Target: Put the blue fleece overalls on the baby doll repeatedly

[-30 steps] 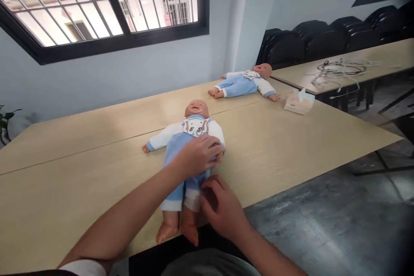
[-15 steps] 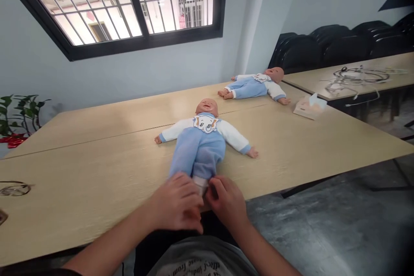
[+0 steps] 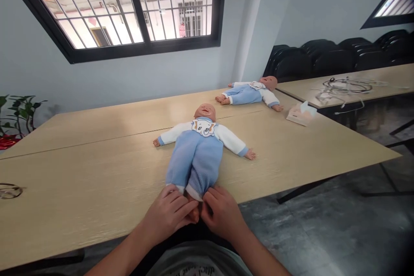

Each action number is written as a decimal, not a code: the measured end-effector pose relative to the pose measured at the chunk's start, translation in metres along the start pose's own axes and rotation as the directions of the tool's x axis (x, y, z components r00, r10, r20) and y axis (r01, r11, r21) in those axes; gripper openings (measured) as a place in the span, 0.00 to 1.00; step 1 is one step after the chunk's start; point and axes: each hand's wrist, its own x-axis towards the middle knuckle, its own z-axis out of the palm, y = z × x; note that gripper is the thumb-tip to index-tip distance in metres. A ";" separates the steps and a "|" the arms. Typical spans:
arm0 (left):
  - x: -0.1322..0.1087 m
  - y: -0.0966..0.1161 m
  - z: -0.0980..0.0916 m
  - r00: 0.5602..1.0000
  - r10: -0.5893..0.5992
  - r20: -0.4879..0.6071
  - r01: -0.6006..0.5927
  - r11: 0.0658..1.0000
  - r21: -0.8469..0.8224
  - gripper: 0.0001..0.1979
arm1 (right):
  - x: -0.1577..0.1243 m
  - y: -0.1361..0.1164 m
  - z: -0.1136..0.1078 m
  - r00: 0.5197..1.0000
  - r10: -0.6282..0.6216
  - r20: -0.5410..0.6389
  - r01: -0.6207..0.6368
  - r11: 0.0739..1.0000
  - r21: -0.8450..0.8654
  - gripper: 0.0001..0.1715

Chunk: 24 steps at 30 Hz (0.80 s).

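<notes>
A baby doll (image 3: 205, 138) lies on its back on the table, head away from me and arms spread. It wears blue trousers (image 3: 197, 155) with white cuffs and a white top with an elephant face on the chest. Down at the near edge, my left hand (image 3: 171, 209) is closed around one of the doll's feet (image 3: 194, 213), which is partly covered by my fingers. My right hand (image 3: 223, 211) pinches the outer side of the white trouser cuff (image 3: 195, 194) on that same leg. The other foot is hidden behind my left hand.
A second doll (image 3: 249, 92) in matching clothes lies farther back on the table (image 3: 97, 172). To its right stands a tissue box (image 3: 301, 114). Cables (image 3: 349, 88) lie on another table, with stacked black chairs behind. A potted plant (image 3: 21, 114) stands at far left.
Both hands have come slightly closer to me, and the trouser cuff sits lower, by the foot. A foot now shows beside my left hand. The view has tilted slightly.
</notes>
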 end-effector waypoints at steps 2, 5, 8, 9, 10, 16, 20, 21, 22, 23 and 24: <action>0.001 0.002 0.004 0.999 -0.020 -0.031 0.019 1.000 -0.012 0.12 | -0.002 0.000 -0.004 0.998 -0.041 0.042 0.040 0.999 0.031 0.09; 0.002 0.006 0.009 0.997 -0.052 -0.056 0.051 0.998 -0.032 0.10 | -0.005 0.002 -0.011 0.991 -0.087 0.104 0.077 0.993 0.093 0.08; 0.005 0.008 0.011 0.997 -0.044 -0.069 0.040 0.998 -0.049 0.11 | 0.006 0.022 -0.017 0.996 0.056 0.068 -0.065 0.988 0.139 0.11; 0.005 0.009 0.012 0.997 -0.036 -0.072 0.032 0.998 -0.052 0.12 | 0.014 0.035 -0.017 0.989 0.146 0.022 -0.147 0.977 0.155 0.11; 0.006 0.009 0.012 0.997 -0.029 -0.077 0.025 0.998 -0.055 0.12 | 0.025 0.050 -0.017 0.968 0.247 -0.034 -0.238 0.957 0.168 0.12; 0.006 0.011 0.015 0.993 -0.042 -0.114 0.033 0.996 -0.082 0.12 | 0.104 0.141 -0.009 0.885 0.465 -0.026 -0.446 0.863 0.238 0.18; 0.005 0.013 0.016 0.991 -0.052 -0.124 0.040 0.994 -0.097 0.15 | 0.127 0.165 -0.007 0.893 0.450 0.003 -0.440 0.871 0.220 0.08; 0.005 0.014 0.016 0.990 -0.053 -0.127 0.041 0.995 -0.093 0.15 | 0.130 0.166 -0.007 0.882 0.470 -0.022 -0.456 0.865 0.210 0.07; 0.006 0.015 0.017 0.990 -0.055 -0.131 0.044 0.995 -0.088 0.16 | 0.131 0.166 -0.007 0.869 0.492 -0.050 -0.474 0.857 0.201 0.08; 0.007 0.016 0.017 0.989 -0.060 -0.136 0.050 0.995 -0.081 0.16 | 0.131 0.164 -0.007 0.855 0.512 -0.078 -0.491 0.850 0.192 0.09; 0.008 0.018 0.018 0.987 -0.071 -0.142 0.061 0.995 -0.075 0.16 | 0.129 0.159 -0.008 0.843 0.528 -0.103 -0.506 0.843 0.183 0.09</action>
